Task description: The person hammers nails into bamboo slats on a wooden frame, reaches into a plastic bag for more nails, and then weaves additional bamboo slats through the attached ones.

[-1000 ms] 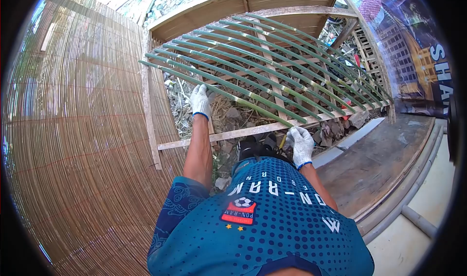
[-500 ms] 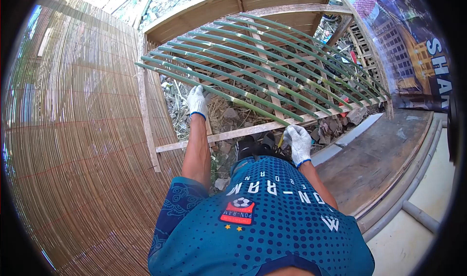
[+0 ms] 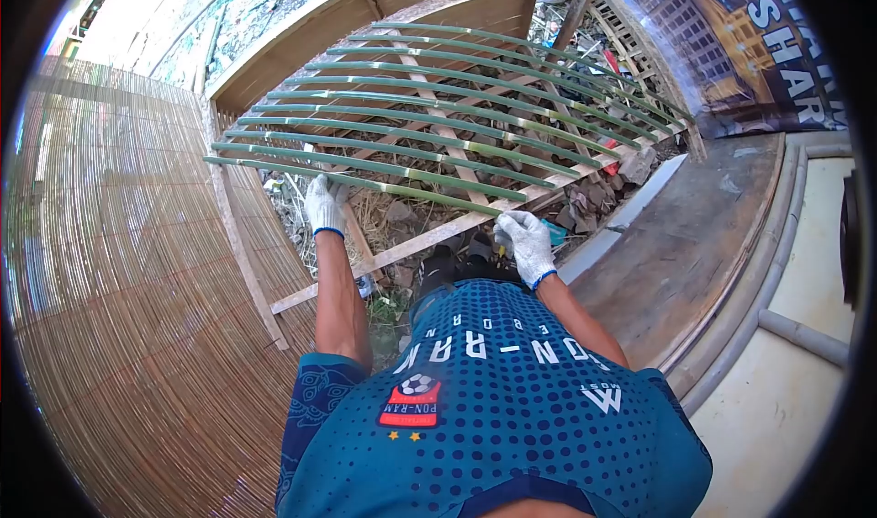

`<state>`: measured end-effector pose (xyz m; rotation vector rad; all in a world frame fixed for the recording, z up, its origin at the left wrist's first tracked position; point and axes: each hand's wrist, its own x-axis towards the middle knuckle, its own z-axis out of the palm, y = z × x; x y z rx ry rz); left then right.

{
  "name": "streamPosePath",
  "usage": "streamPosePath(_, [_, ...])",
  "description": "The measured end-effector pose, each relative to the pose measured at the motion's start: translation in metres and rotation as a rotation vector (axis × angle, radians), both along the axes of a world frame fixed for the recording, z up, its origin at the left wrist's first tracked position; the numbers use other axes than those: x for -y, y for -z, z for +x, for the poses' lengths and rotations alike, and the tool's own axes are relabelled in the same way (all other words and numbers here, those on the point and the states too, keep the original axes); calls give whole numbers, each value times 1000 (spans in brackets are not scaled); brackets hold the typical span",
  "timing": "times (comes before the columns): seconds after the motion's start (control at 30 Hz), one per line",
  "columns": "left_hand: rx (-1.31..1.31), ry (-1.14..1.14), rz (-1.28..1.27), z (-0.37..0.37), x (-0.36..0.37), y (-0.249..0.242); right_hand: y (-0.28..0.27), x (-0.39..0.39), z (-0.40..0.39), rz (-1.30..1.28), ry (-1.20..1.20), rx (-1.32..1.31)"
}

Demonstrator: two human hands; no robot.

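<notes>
My left hand (image 3: 326, 206), in a white knit glove with a blue cuff, closes on the nearest green bamboo strip (image 3: 402, 189) left of its middle. My right hand (image 3: 523, 241), gloved alike, pinches the right end of the same strip at the front rail; its fingertips partly hide that end. This strip lies slantwise across a wooden frame (image 3: 402, 250), its left end by the side post (image 3: 228, 207). Behind it, several similar bamboo strips (image 3: 475, 148) lie in spaced rows over the frame.
A wall of thin brown slats (image 3: 128, 271) stands at left. Stones and dry straw (image 3: 402, 212) show beneath the frame. At right are a worn wooden board (image 3: 676, 244), grey pipes (image 3: 776, 253) and a printed banner (image 3: 722, 52). My shoes (image 3: 438, 269) are at the front rail.
The view has turned, shifting the frame left in the picture. My right fingers have closed further over the strip's end. My left hand stays on the same strip.
</notes>
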<state>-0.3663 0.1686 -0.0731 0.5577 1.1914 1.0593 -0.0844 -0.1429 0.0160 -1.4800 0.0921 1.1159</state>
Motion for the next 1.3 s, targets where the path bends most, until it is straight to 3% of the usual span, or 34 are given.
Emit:
streamPosePath(0.23, [-50,-35,-46,11,8,-31,0,-1,1,-6,-9,0])
streamPosePath(0.47, [-71,-23,10,2,-4,-10,5,-2,3,-57,-71,37])
streamPosePath(0.83, [-43,-53,-27,7,3,-23,12,0,6,2,-73,23])
streamPosePath(1.2, [-66,83,-5,10,17,-16,14,10,9,69,-93,-25])
streamPosePath(1.3, [-79,-14,-68,11,28,-23,21,24,13,68,-118,-60])
